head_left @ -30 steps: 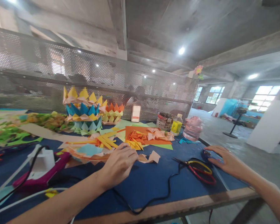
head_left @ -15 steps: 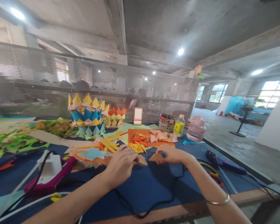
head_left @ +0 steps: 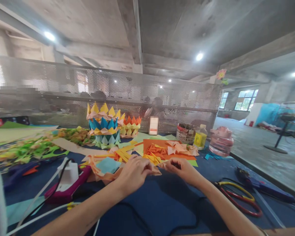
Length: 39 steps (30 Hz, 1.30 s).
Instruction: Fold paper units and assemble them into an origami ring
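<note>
My left hand point(head_left: 134, 173) is closed in a pinch on a light-orange folded paper piece point(head_left: 157, 170), whose tip points right. It seems to be the end of the peach folded-paper strip point(head_left: 104, 176) lying to the left, but my hand hides the join. In my right hand point(head_left: 183, 168), thumb and fingers pinch another peach folded paper piece point(head_left: 163, 165). The two tips almost meet; whether they touch I cannot tell. Just behind them are yellow paper pieces point(head_left: 152, 158) and orange paper pieces point(head_left: 157, 150) on an orange sheet point(head_left: 147, 143).
Stacked paper crowns point(head_left: 103, 126) stand behind my left hand. A power strip point(head_left: 61, 193) with cables lies at left. To the right are scissors point(head_left: 243, 196), a blue glue gun point(head_left: 267, 188), a yellow-labelled bottle point(head_left: 200, 137) and a pink jug point(head_left: 221, 142). A mesh screen point(head_left: 127, 88) stands behind.
My right hand has moved its paper piece leftward, closing the gap to the piece in my left hand. The view has turned left, showing more of the scissors.
</note>
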{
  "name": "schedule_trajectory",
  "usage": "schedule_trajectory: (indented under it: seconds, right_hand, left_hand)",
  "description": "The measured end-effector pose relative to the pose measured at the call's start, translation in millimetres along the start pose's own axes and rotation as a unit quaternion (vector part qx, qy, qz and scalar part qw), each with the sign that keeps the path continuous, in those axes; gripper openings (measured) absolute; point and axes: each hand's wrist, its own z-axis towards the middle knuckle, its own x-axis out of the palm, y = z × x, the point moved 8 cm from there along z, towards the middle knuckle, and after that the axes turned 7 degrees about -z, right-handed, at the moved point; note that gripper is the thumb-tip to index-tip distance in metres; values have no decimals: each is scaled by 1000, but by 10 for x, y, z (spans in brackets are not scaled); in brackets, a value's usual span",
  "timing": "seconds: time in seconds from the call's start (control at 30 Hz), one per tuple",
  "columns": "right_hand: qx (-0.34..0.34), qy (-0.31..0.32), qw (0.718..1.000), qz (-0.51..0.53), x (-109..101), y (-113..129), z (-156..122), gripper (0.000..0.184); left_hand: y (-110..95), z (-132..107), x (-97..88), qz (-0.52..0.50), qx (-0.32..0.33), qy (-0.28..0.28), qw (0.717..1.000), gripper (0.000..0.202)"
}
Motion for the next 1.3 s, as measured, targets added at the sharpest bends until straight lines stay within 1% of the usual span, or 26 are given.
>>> schedule_trajectory:
  seconds: [0.13,0.3,0.63,0.9,1.13,1.3]
  right_hand:
    - [-5,-14,999,40,27,7,3,46]
    - [-24,8,998,60,75,33,-9,42]
    - [-18,8,999,29,106,23,-17,36]
    - [-28,-6,999,-34,95,77,-31,30]
    - [-41,-20,998,-48,69,103,-34,23]
    - [-47,-29,997,-55,57,117,-30,17]
  left_hand:
    - [11,-5,-2,-13,1,-5,1000,13]
    - [28,-21,22,0,3,-4,1000,11]
    - [-18,-18,2,-8,7,-4,1000,10]
    - [11,-31,21,-15,5,-3,1000,9]
    - [-29,-28,7,-8,8,2,1000,9]
    - [-22,-43,10,-7,5,-3,1000,9]
